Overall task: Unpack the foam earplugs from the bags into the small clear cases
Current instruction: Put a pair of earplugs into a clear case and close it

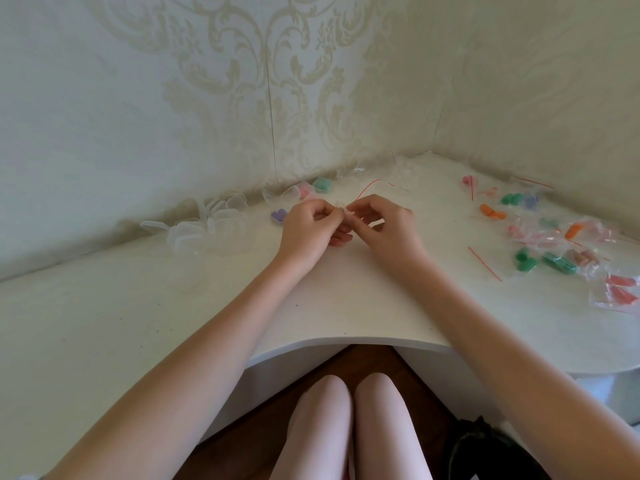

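The white corner surface [346, 299] runs back to two papered walls [173, 98] that meet behind the work, and its near edge curves inward above the person's knees [349, 410]; the broad middle and near-left stretch lies bare, leaving open room for both forearms. Along the right side a scatter of clear bags [554, 247] with red strips holds foam earplugs [559, 263] in green, orange, pink, red and blue, crowding that flank almost to the right-hand wall and the near right edge. Against the back wall on the left a cluster of small clear cases [204, 226] stands with lids open, apparently empty; farther right along the wall sit cases with green [322, 184] and pink [304, 191] plugs, and a case with purple plugs [278, 216] lies just beside the left hand. The left hand [308, 226] and right hand [384, 226] meet in the middle, well back from the near edge, fingers curled and pinching a small clear bag [343, 211] between them; whether it holds plugs cannot be told. A loose red strip [485, 264] lies to the right of the right wrist.
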`<state>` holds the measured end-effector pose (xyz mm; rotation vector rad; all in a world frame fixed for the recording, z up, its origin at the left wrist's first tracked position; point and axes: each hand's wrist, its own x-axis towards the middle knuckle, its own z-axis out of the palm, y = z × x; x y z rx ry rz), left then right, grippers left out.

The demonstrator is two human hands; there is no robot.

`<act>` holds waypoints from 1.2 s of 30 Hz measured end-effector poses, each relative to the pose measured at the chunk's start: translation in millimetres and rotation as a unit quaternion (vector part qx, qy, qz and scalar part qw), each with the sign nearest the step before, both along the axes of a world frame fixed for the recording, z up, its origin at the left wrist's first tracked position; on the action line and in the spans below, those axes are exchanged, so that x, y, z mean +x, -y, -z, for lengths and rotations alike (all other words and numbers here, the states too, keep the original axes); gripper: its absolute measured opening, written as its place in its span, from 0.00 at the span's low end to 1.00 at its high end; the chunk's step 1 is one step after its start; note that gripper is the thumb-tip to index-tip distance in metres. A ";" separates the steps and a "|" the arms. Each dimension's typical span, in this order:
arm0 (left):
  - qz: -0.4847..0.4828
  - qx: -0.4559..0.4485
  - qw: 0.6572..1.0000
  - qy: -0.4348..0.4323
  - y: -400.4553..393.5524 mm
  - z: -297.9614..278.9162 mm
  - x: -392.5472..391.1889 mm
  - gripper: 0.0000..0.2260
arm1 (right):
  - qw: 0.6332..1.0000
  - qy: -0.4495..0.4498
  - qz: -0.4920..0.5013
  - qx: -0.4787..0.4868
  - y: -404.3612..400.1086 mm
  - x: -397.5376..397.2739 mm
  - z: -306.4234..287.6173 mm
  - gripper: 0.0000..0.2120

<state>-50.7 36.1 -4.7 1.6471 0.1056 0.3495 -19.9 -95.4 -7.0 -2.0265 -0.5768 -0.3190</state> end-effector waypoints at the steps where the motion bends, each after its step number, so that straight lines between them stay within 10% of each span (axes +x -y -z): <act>1: 0.006 -0.006 1.000 0.001 0.4 -0.2 0.2 0.07 | 1.000 -0.005 -0.006 0.001 -0.4 -0.1 0.3 0.01; 11: 0.006 0.066 0.998 0.019 0.7 2.7 -0.5 0.07 | 0.989 -0.124 0.002 0.079 -0.3 2.5 -5.4 0.08; 21: -0.047 0.149 0.988 -0.004 4.0 4.1 -0.5 0.11 | 0.976 0.159 0.085 -0.124 3.0 3.5 -2.0 0.07; 36: -0.057 0.141 0.988 0.024 5.7 3.0 -4.1 0.09 | 0.993 0.084 0.040 -0.077 2.9 -0.2 0.2 0.08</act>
